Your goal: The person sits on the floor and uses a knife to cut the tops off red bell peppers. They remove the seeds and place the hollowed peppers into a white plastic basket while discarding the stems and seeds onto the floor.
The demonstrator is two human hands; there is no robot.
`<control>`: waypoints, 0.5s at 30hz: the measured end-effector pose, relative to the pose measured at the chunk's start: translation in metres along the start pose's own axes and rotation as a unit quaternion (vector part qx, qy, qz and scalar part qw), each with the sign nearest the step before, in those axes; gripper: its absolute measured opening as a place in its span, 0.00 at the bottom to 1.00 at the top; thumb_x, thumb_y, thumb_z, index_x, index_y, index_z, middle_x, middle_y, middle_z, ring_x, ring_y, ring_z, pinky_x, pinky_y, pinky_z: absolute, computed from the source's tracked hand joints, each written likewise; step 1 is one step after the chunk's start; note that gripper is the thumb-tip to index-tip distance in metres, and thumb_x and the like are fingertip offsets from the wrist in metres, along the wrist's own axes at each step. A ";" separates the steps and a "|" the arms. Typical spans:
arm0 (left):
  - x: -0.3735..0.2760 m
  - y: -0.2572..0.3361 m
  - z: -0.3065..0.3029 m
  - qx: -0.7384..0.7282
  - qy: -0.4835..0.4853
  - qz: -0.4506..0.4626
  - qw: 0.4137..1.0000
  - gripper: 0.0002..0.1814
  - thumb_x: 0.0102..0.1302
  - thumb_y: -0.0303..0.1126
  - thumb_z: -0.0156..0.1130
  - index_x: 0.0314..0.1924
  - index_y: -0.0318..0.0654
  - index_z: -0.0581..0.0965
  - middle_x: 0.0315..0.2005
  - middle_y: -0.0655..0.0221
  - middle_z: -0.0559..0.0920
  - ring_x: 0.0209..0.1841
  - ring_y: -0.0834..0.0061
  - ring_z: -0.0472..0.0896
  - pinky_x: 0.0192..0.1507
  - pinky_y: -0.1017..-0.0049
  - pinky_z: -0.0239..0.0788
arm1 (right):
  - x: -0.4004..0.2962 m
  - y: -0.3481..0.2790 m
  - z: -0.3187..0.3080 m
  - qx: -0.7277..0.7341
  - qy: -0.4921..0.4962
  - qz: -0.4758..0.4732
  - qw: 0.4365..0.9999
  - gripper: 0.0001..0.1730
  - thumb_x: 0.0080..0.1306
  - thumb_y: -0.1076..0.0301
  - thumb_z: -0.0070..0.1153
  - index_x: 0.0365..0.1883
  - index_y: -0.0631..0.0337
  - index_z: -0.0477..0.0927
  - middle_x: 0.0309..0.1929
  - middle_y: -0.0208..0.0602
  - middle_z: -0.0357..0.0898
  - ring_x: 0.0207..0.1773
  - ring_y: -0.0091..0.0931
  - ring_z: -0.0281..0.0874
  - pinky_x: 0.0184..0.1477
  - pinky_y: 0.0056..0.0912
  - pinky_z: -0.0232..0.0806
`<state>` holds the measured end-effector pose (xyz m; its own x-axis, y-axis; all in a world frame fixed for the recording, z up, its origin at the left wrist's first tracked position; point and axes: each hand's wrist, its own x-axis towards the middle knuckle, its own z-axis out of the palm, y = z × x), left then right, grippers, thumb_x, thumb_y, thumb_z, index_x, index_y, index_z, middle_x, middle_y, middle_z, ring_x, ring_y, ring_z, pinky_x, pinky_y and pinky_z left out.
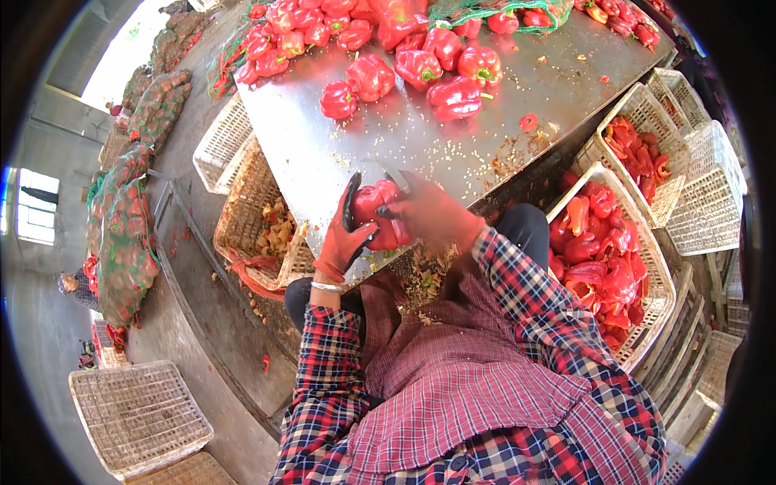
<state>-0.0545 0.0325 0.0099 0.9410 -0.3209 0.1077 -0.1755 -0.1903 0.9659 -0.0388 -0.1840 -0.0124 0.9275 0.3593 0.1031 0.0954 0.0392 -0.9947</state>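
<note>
My left hand [347, 233], in a red glove with black fingers, holds a red bell pepper [382, 212] from its left side over the near edge of the metal table [291, 151]. At the pepper's right side is my gloved right hand [430, 212], blurred, its thumb against the pepper. A thin blade, blurred, shows above that hand and seems to be held in it; its handle is hidden. Beyond my hands lie whole red bell peppers [454, 97], with a larger pile [327, 24] farther back. Pale seeds are scattered over the metal.
Right of my knees stands a plastic crate [658, 315] of opened red peppers [600, 260], with another crate [673, 206] behind. A crate [233, 218] with pepper scraps [276, 230] is at the left. Net sacks [127, 242] line the far left, where a person [79, 288] is visible.
</note>
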 end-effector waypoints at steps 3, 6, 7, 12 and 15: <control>0.011 0.022 0.004 0.203 -0.021 -0.052 0.978 0.37 0.54 0.29 0.70 0.65 0.38 0.68 0.56 0.61 0.76 0.57 0.69 0.75 0.59 0.70 0.68 | 0.003 0.005 -0.007 -0.023 -0.042 -0.163 0.986 0.31 0.59 0.64 0.67 0.60 0.62 0.71 0.46 0.34 0.80 0.48 0.23 0.77 0.51 0.28 0.70; 0.014 0.001 0.006 0.073 -0.016 -0.079 0.994 0.25 0.58 0.27 0.65 0.56 0.31 0.74 0.44 0.68 0.81 0.47 0.77 0.77 0.53 0.75 0.70 | 0.003 0.014 -0.003 0.131 -0.019 -0.039 0.990 0.27 0.61 0.70 0.65 0.57 0.64 0.73 0.46 0.34 0.80 0.48 0.23 0.78 0.51 0.27 0.72; 0.010 -0.001 0.008 0.014 0.019 -0.092 0.996 0.23 0.58 0.26 0.64 0.55 0.31 0.75 0.44 0.67 0.82 0.47 0.77 0.78 0.52 0.75 0.71 | 0.004 0.010 -0.001 0.203 0.004 0.022 0.979 0.25 0.61 0.72 0.64 0.56 0.65 0.73 0.47 0.34 0.80 0.47 0.24 0.79 0.51 0.26 0.72; -0.012 -0.063 0.005 -0.198 0.168 -0.027 0.965 0.13 0.63 0.28 0.56 0.45 0.30 0.79 0.42 0.61 0.82 0.46 0.70 0.80 0.52 0.71 0.73 | -0.007 0.124 -0.018 0.022 0.058 -0.121 0.991 0.24 0.63 0.72 0.63 0.57 0.65 0.73 0.50 0.39 0.79 0.50 0.27 0.81 0.51 0.32 0.76; -0.023 -0.036 -0.011 -0.437 0.215 -0.003 0.873 0.14 0.61 0.34 0.56 0.43 0.33 0.76 0.40 0.57 0.80 0.46 0.61 0.79 0.55 0.61 0.71 | -0.047 0.066 -0.044 0.415 0.155 0.061 0.894 0.27 0.66 0.67 0.60 0.61 0.64 0.69 0.53 0.41 0.77 0.51 0.31 0.80 0.50 0.35 0.76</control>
<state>-0.0666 0.0570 -0.0243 0.9957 0.0922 -0.0007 -0.0597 0.6508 0.7569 -0.0606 -0.2395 -0.0833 0.9806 0.1374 -0.1399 -0.1955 0.7426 -0.6406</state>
